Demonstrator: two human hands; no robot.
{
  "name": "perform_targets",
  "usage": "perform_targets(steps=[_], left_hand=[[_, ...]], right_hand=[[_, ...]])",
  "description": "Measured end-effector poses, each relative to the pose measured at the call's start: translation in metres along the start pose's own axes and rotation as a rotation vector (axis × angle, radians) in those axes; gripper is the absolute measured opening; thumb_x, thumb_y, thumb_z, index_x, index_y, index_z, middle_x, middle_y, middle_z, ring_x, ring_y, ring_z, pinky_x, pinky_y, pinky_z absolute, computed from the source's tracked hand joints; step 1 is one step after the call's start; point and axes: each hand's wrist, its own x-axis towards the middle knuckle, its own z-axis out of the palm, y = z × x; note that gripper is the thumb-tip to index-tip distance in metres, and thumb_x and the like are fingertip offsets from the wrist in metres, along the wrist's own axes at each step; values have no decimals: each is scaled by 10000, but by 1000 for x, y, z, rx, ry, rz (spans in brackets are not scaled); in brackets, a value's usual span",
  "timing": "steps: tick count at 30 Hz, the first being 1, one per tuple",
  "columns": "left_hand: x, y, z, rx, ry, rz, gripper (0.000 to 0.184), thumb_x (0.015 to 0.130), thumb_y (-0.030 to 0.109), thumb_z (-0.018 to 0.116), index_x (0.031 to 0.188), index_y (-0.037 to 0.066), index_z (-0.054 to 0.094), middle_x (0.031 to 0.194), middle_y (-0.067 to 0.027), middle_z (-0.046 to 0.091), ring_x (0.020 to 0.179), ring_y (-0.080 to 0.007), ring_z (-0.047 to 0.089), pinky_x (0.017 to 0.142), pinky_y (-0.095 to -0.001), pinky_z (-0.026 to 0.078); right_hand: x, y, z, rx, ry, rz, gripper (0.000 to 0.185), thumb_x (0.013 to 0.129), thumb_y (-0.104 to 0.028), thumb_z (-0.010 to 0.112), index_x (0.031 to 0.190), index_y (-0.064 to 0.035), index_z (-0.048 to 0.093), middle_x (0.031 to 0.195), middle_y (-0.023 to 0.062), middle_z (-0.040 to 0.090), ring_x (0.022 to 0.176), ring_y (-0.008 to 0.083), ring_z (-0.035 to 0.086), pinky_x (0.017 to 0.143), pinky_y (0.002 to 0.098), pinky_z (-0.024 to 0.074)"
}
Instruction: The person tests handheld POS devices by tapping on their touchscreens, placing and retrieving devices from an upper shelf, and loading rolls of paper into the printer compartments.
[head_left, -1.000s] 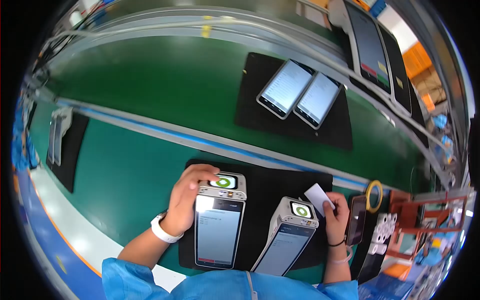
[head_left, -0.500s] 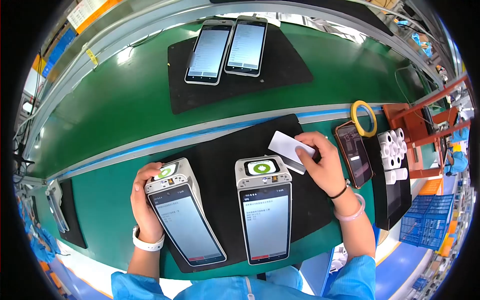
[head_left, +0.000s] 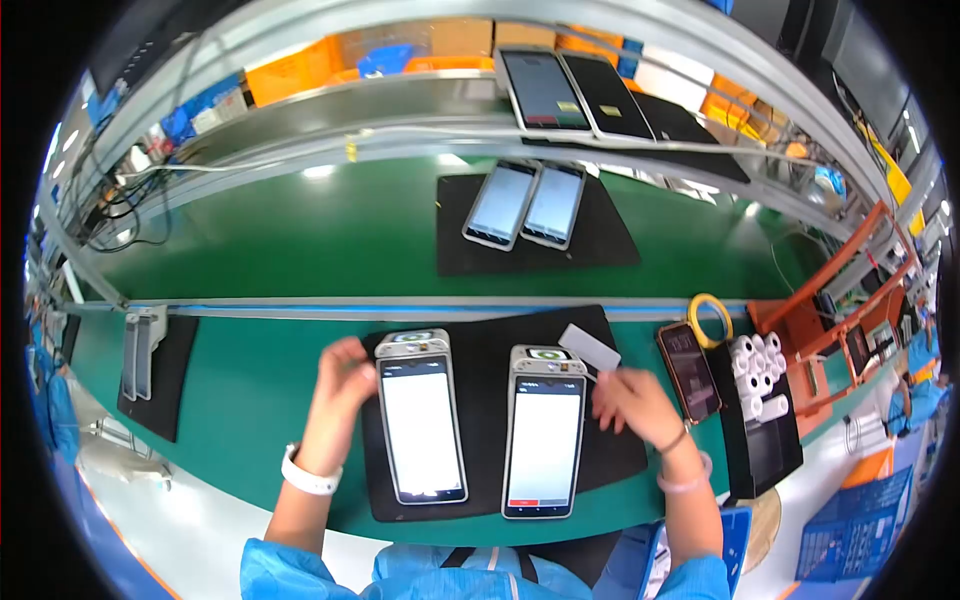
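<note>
Two handheld payment terminals with lit screens, the left terminal [head_left: 424, 430] and the right terminal [head_left: 545, 445], lie side by side on a black mat [head_left: 485, 400]. My left hand [head_left: 343, 385] is off the left terminal's upper left corner, fingers loosely bent and apart, holding nothing. A white card [head_left: 590, 347] lies on the mat beyond the right terminal's top right corner. Just below the card, beside the right terminal, is my right hand [head_left: 638, 408]; its fingers are loosely bent with nothing visible in them.
A phone [head_left: 690, 372], a yellow tape roll [head_left: 710, 320] and a black tray [head_left: 765, 450] with several white paper rolls [head_left: 758, 365] are at the right. Farther back, two more terminals [head_left: 525, 205] rest on another mat. Two devices [head_left: 140, 355] stand at far left.
My left hand has let go of the left terminal, which now sits straighter with a brighter screen. My right hand has released the white card onto the mat. The view has tilted up.
</note>
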Motion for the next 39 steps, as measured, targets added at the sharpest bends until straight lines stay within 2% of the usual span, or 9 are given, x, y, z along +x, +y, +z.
perform_targets(steps=[3, 5, 8, 11, 19, 27, 31, 34, 39], left_hand=[[-32, 5, 0, 52, -236, -129, 621, 847, 90, 588, 1304, -44, 190, 1213, -200, 446, 1153, -239, 450, 957, -354, 405], [-43, 13, 5, -59, -323, -238, 678, 837, 55, 587, 1316, -76, 127, 1213, -237, 461, 1143, -264, 481, 973, -382, 399], [-46, 15, 13, -155, -270, -423, 743, 815, 0, 587, 1359, -63, 84, 1194, -234, 495, 1112, -286, 522, 951, -382, 421], [-47, -1, 15, -261, -300, -382, 742, 795, -32, 593, 1358, -54, 110, 1205, -227, 492, 1128, -286, 513, 951, -382, 422], [-48, -2, 30, -313, -256, -384, 572, 822, -23, 554, 1322, -26, 276, 1247, -157, 485, 1144, -238, 500, 976, -363, 396], [-51, 3, 34, -209, -204, -75, 529, 810, -60, 504, 1315, -25, 352, 1219, -118, 520, 1137, -196, 498, 975, -330, 381], [-47, 56, 35, -143, -130, 296, 664, 838, -75, 468, 1424, 7, 166, 1325, -152, 436, 1194, -202, 460, 1014, -329, 330], [-44, 107, 40, -338, -131, 496, 753, 860, 11, 500, 1449, 68, 35, 1322, -177, 436, 1195, -219, 460, 1002, -365, 337], [-24, 163, 58, -404, 27, 876, 751, 856, 73, 537, 1446, 55, 73, 1353, -174, 406, 1180, -233, 469, 995, -360, 348]], right_hand=[[-34, 5, 8, 104, -378, 195, 390, 915, -337, 520, 898, 46, 591, 748, 115, 636, 640, 163, 647, 567, 258, 536], [-49, 10, 19, 250, -414, 206, 343, 907, -290, 548, 933, 50, 589, 810, 117, 644, 720, 170, 657, 639, 270, 548], [-53, 11, 28, 153, -396, 114, 338, 884, -245, 590, 1017, 64, 557, 849, 119, 639, 754, 157, 641, 679, 262, 533], [-63, 13, 32, 42, -413, -23, 401, 846, -130, 632, 1156, 54, 455, 963, 116, 603, 830, 112, 587, 732, 239, 495], [-66, 3, 68, 74, -171, -43, 360, 846, -78, 603, 1093, 45, 372, 996, 165, 590, 914, 175, 601, 749, 283, 499], [-45, 2, 85, 539, -231, -167, 348, 874, 40, 493, 1173, 10, 316, 1034, 140, 559, 963, 162, 569, 813, 294, 478], [-47, -52, 77, 501, -129, -458, 439, 878, -13, 524, 1250, 0, 291, 1144, 130, 523, 1093, 175, 508, 929, 335, 408], [-55, -107, 70, 492, -37, -784, 403, 906, -71, 517, 1239, 24, 312, 1111, 108, 505, 1008, 130, 496, 874, 291, 398], [-64, -180, 66, 509, 132, -1098, 443, 909, -65, 507, 1276, 25, 275, 1146, 141, 500, 1044, 150, 492, 908, 294, 383]])
